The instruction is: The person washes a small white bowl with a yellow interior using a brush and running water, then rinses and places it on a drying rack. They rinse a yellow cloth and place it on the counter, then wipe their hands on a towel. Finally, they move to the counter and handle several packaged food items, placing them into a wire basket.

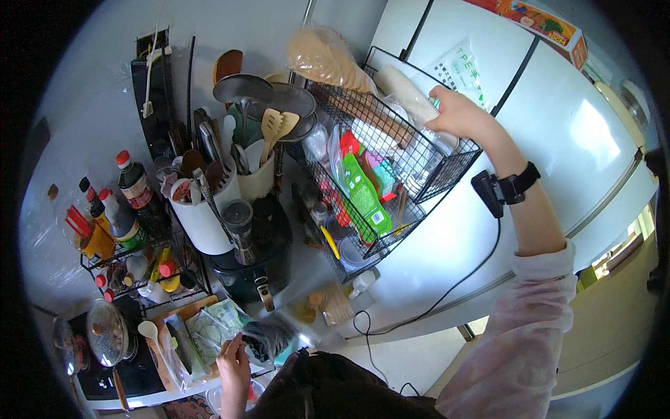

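Observation:
My right hand (456, 114) reaches into the upper tier of a black wire rack (419, 196), beside a long pale flat item (403, 91). Its thumb and a finger are spread apart; the palm side is hidden, so a grip cannot be made out. Just behind it, a white plastic packet with green writing (460, 68) leans against the white refrigerator (555, 110). Low in front of me, my left hand (233, 361) has bent fingers against a crumpled black plastic bag (267, 338). Whether they pinch it is unclear. Next to that hand lie a clear packet (214, 324) and a pale spoon (148, 330).
A green pouch (364, 194) sits in the rack's lower tier. Utensils crowd a white holder (201, 225) near a black air-fryer-like appliance (251, 272). Bottles (138, 183) stand at left above a lidded pan (107, 332). A black cable (445, 301) hangs from my right wrist.

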